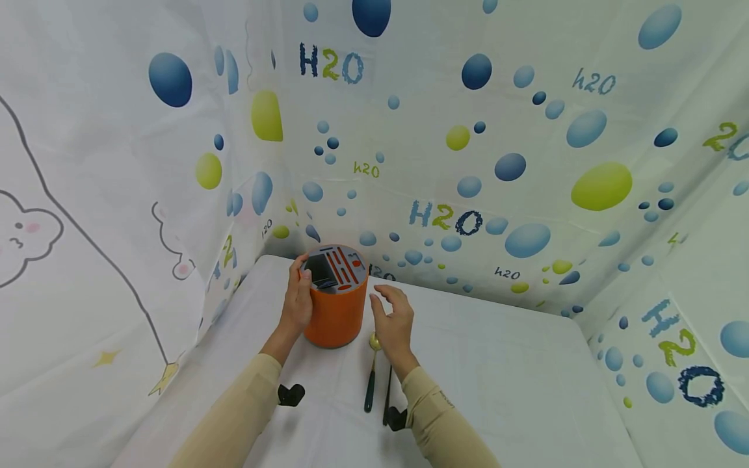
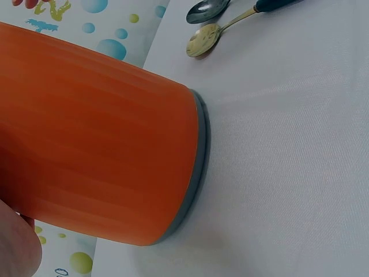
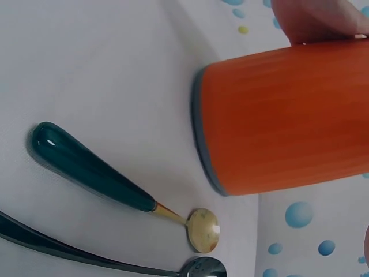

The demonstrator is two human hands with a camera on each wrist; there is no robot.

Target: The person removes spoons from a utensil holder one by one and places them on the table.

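Note:
An orange round knife block (image 1: 335, 318) with a grey slotted top stands upright on the white table. My left hand (image 1: 300, 302) grips its upper left side, with the thumb near the rim. To the right of the block, my right hand (image 1: 394, 322) hovers with loosely bent fingers and nothing between them. Below that hand lies a gold spoon (image 3: 204, 231) with a dark green handle. Beside it is a dark spoon (image 3: 203, 267), partly covered by the right hand in the head view. The left wrist view shows the block's grey base touching the cloth.
White cloth covers the table (image 1: 497, 377). A curtain (image 1: 433, 130) printed with blue and green dots hangs close behind the block, and another white curtain (image 1: 105, 227) closes off the left side. Small black pieces (image 1: 290, 394) sit by both wrists.

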